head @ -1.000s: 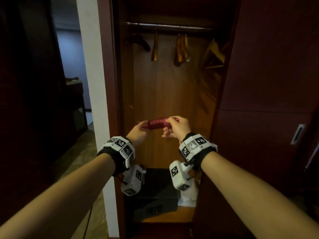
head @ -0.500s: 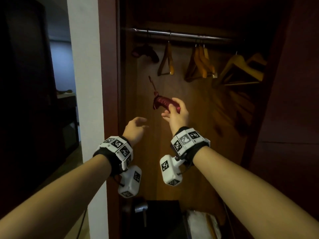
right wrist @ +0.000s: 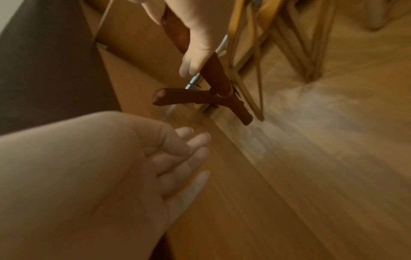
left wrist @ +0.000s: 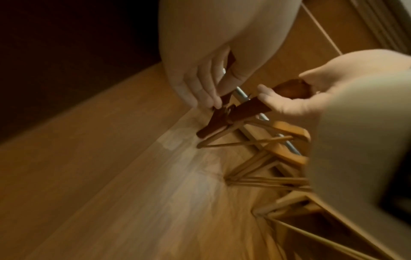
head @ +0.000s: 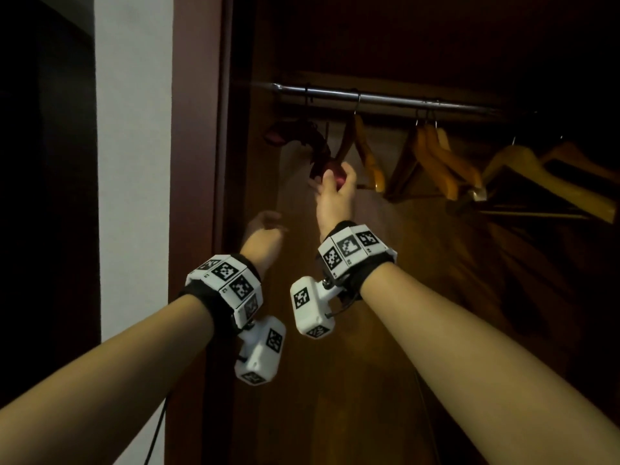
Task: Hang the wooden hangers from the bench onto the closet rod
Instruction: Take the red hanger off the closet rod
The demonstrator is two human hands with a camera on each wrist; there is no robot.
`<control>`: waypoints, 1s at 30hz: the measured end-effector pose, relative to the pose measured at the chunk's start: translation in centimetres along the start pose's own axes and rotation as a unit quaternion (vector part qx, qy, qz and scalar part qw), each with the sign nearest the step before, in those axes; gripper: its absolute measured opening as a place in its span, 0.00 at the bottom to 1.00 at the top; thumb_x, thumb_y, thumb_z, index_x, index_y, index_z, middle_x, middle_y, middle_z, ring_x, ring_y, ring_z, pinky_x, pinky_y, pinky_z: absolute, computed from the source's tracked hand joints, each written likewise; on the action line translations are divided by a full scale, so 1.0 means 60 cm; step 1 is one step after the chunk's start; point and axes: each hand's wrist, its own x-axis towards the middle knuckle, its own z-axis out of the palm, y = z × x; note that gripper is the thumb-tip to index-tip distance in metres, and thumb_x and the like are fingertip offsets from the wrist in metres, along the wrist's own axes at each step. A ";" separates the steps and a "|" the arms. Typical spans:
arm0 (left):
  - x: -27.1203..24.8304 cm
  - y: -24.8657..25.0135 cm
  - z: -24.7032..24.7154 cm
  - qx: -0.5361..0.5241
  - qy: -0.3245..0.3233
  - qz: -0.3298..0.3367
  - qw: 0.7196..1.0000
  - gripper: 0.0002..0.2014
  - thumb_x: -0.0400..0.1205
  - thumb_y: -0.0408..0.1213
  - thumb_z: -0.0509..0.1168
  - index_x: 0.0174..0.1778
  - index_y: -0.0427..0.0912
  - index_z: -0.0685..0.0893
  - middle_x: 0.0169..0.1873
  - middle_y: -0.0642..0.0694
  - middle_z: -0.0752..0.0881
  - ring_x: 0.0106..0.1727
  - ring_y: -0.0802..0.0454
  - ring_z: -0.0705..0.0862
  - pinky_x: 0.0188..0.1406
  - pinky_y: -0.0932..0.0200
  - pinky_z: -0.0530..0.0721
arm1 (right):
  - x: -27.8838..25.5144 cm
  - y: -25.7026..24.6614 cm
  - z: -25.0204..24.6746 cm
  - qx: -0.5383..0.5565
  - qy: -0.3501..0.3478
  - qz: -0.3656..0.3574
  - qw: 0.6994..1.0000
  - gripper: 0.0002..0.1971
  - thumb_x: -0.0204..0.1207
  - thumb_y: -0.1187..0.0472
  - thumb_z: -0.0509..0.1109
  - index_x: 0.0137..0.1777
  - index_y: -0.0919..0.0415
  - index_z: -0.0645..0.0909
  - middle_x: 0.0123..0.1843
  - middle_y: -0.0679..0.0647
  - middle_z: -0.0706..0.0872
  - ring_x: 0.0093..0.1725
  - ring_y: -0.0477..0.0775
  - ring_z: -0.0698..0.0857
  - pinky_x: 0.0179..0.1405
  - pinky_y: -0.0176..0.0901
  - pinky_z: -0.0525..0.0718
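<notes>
Up near the closet rod (head: pixel 385 97), the right hand (head: pixel 333 193) had its fingers (head: pixel 327 177) wrapped round one end of a dark red hanger (head: pixel 318 152), raised just under the rod's left end. From the right wrist view that hanger (right wrist: pixel 217 75) ran away from the fingers toward the rod, its far end meeting a second dark red hanger (right wrist: pixel 195 99) already hanging there; whether its hook was over the rod could not be told. To the right of the gripping fingers, several light wooden hangers (head: pixel 432 159) hung along the rod, the nearest one (head: pixel 364 152) just beside the hand. Lower and to the left, the left hand (head: pixel 263 243) hovered with loose, empty fingers, apart from the hangers. Behind both hands stood the closet's wooden back wall (head: pixel 419 280), with the dark red door frame (head: pixel 198 162) to the left of the idle hand.
</notes>
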 end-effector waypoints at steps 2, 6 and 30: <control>0.016 0.009 0.009 -0.013 0.015 0.006 1.000 0.18 0.79 0.22 0.60 0.65 0.34 0.76 0.55 0.35 0.84 0.46 0.44 0.81 0.28 0.69 0.71 | 0.018 -0.003 0.008 -0.016 -0.002 -0.018 1.000 0.23 0.86 0.60 0.55 0.80 0.54 0.59 0.74 0.58 0.72 0.71 0.56 0.77 0.69 0.48 0.75; 0.026 0.031 0.031 -0.048 0.019 0.025 0.998 0.17 0.78 0.25 0.62 0.62 0.39 0.76 0.53 0.40 0.81 0.41 0.51 0.79 0.27 0.70 0.75 | 0.060 -0.006 0.034 -0.011 0.007 -0.056 0.998 0.23 0.85 0.61 0.56 0.80 0.54 0.59 0.77 0.58 0.70 0.70 0.58 0.78 0.71 0.55 0.75; 0.009 0.040 0.029 -0.085 -0.012 0.051 0.995 0.10 0.78 0.26 0.61 0.52 0.43 0.74 0.33 0.52 0.74 0.31 0.58 0.74 0.25 0.67 0.71 | 0.123 0.032 0.017 -0.070 0.001 0.034 0.997 0.25 0.84 0.70 0.55 0.80 0.59 0.58 0.57 0.69 0.81 0.25 0.45 0.85 0.34 0.41 0.84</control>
